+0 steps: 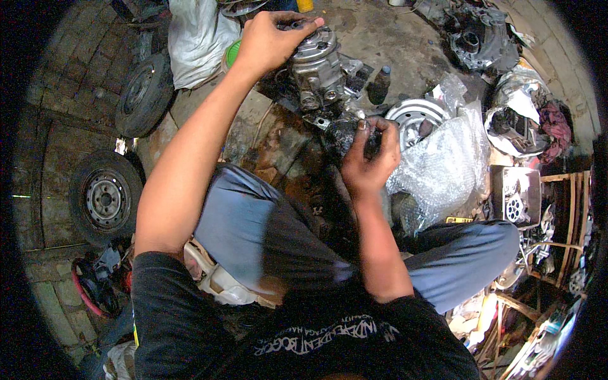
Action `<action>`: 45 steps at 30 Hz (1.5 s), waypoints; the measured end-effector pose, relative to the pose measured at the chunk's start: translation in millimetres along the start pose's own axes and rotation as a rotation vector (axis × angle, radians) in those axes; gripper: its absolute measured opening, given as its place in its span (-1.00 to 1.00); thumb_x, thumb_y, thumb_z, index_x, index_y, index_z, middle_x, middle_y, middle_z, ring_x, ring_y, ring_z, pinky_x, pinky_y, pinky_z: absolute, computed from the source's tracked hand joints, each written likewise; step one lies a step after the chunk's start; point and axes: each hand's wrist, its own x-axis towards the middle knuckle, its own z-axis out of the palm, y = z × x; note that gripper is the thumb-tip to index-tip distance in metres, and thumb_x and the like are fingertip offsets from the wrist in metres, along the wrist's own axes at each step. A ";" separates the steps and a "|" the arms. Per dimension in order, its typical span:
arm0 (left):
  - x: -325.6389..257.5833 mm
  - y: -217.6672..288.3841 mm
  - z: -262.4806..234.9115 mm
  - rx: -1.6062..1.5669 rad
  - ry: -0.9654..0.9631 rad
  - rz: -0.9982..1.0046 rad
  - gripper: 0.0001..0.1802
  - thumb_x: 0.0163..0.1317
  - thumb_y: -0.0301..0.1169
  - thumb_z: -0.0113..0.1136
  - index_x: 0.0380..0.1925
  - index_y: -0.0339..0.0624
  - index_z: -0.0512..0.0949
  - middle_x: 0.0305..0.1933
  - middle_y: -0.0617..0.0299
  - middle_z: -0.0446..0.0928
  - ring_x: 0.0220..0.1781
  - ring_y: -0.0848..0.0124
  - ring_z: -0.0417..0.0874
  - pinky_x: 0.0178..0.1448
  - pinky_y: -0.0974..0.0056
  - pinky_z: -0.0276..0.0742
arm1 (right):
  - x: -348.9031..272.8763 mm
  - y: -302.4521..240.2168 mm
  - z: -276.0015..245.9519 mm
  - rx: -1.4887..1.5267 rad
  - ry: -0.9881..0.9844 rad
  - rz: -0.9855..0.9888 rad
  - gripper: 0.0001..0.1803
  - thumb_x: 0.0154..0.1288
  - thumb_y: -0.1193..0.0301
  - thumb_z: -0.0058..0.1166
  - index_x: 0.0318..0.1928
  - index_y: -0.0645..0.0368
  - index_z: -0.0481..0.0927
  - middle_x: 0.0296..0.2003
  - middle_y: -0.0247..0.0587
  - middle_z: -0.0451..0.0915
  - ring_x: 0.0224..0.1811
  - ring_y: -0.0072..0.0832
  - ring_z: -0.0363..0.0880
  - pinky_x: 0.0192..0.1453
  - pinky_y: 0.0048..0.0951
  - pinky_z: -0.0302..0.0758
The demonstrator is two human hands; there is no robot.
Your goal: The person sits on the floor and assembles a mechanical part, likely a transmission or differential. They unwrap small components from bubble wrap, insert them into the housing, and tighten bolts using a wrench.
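Two hands and one compressor make up the work. The left grip (272, 38) is clamped on the top of the compressor (316, 66), fingers wrapped over it, thumb laid across toward the right. The compressor stands roughly upright on the floor (392, 38), beyond the person's folded legs (465, 263). The right grip (373, 155) is near its lower right side, fingers curled and thumb close to them — whether they pinch something small, I cannot tell.

Counted around: two tyred wheels at the left, one lower (104, 199) and one higher (142, 95); one white sack (199, 44); one dark bottle (380, 85), just right of the compressor; one steel rim (405, 115), partly covered by one sheet of bubble wrap (443, 164); one large casing (478, 41) at upper right; one white bag (519, 85), with one dark red cloth (556, 130) beside it; one metal box (531, 220) of parts.

Room for moving is widest above and right of the compressor, where floor runs out to the casing's edge. The bottle marks the near side of that stretch. On the right grip's outer side room is tight — the bubble wrap's edge lies just beside the hand. At the left, a strip of floor separates the left forearm from the wheels.
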 end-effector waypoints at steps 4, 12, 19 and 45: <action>0.6 4.3 -1.8 0.001 -0.007 -0.018 -0.45 0.23 0.07 0.39 -0.11 -0.24 0.76 -0.21 0.06 0.77 -0.16 0.37 0.77 0.04 0.28 0.60 | 18.1 -1.6 -21.8 -0.029 -0.025 0.033 -0.90 0.26 0.56 0.11 -0.21 0.28 0.53 -0.30 0.09 0.58 -0.22 0.09 0.58 -0.06 -0.08 0.49; -4.2 14.1 -7.3 -0.049 -0.030 -0.095 -0.46 0.25 0.05 0.38 -0.10 -0.25 0.75 -0.21 0.09 0.77 -0.16 0.38 0.75 0.07 0.29 0.58 | 47.7 32.2 -56.0 0.130 -0.111 0.351 -0.88 0.33 0.52 0.18 -0.19 0.33 0.59 -0.34 -0.09 0.65 -0.17 -0.36 0.58 0.00 -0.29 0.50; -5.1 14.1 -9.8 -0.101 -0.040 -0.087 -0.44 0.23 0.08 0.38 -0.10 -0.23 0.76 -0.26 0.07 0.76 -0.20 0.41 0.73 0.03 0.29 0.58 | 47.2 72.1 -80.0 0.737 -0.250 0.877 -0.83 0.37 0.44 0.22 -0.10 0.24 0.65 -0.17 -0.23 0.64 -0.13 -0.44 0.60 -0.14 -0.44 0.60; 7.6 72.0 -3.4 -0.060 0.192 0.117 -0.49 0.36 0.00 0.29 0.12 -0.11 0.68 0.13 0.03 0.69 0.23 0.26 0.64 0.38 0.21 0.41 | 109.0 151.4 -260.4 -0.689 -0.845 0.169 -0.69 0.35 0.34 0.21 0.02 0.23 0.65 -0.10 0.15 0.70 -0.09 0.06 0.69 0.04 -0.07 0.58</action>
